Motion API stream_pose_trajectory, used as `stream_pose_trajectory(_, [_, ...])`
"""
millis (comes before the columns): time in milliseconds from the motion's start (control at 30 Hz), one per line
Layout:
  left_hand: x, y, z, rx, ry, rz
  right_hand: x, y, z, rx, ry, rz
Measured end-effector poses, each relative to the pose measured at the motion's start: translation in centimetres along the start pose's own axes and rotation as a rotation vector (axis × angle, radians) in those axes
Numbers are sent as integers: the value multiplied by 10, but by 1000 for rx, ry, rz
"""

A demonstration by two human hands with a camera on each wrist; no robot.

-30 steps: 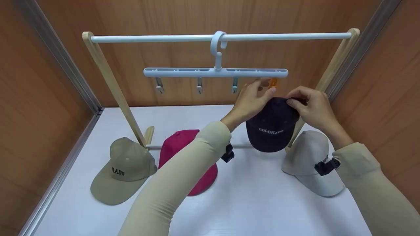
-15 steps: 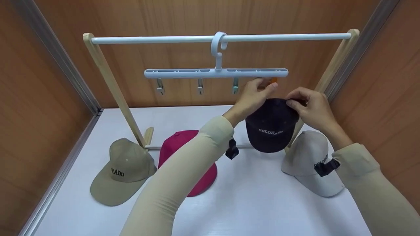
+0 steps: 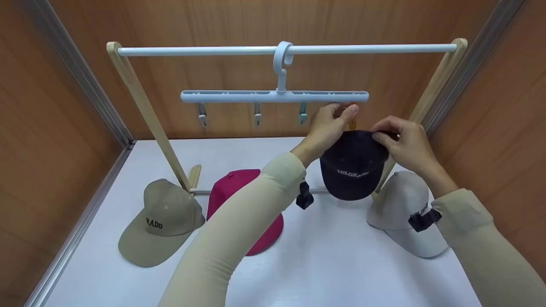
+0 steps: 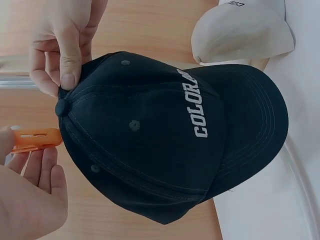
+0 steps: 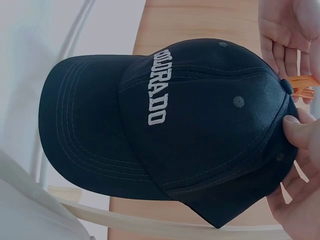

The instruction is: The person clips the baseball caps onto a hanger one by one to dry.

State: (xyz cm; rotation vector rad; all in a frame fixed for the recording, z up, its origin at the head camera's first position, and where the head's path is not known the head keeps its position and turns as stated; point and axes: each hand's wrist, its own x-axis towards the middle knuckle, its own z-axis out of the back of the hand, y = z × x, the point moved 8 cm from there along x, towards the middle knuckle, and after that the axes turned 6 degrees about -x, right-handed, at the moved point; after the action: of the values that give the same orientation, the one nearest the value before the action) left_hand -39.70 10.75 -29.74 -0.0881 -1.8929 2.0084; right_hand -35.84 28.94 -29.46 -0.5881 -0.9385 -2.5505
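My left hand (image 3: 327, 127) pinches an orange clip (image 4: 37, 139) under the right end of a pale blue hanger (image 3: 230, 96). The clip's tip meets the crown of a dark navy baseball cap (image 3: 353, 155) at its top button; whether it grips the fabric cannot be told. My right hand (image 3: 405, 138) pinches that cap near the button, thumb in front and fingers behind. The cap hangs brim down above the table, its white COLORADO lettering facing me. Beside my left hand, a teal clip (image 3: 303, 114) and grey clips (image 3: 257, 115) hang from the hanger.
The hanger hooks over a white rail (image 3: 196, 51) on a wooden-legged rack (image 3: 147, 115). On the white table (image 3: 324, 264) lie a khaki cap (image 3: 168, 213) at left, a magenta cap (image 3: 230, 183) partly behind my left forearm, and a light grey cap (image 3: 401, 200) at right.
My left thumb and fingers have moved up over the orange clip, whose lower end shows beneath them. The hanger has shifted slightly left. My right hand keeps hold of the navy cap.
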Motion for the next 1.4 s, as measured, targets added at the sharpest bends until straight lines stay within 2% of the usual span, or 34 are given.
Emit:
stream_pose_trajectory(333, [-4, -1, 1, -48, -62, -6, -1, 0, -2, 10, -5, -7])
stream_pose_trajectory(500, [-3, -2, 0, -52, -66, 0, 0, 0, -1, 13, -16, 21])
stream_pose_trajectory(967, [-2, -2, -1, -58, -128, 5, 7, -3, -1, 41, -19, 81])
stream_pose_trajectory(1100, [0, -1, -1, -55, -129, 9, 8, -2, 0, 43, -18, 63])
stream_pose_trajectory(1400, [2, 1, 3, 28, -175, 24, 12, -5, -3, 52, -53, -30])
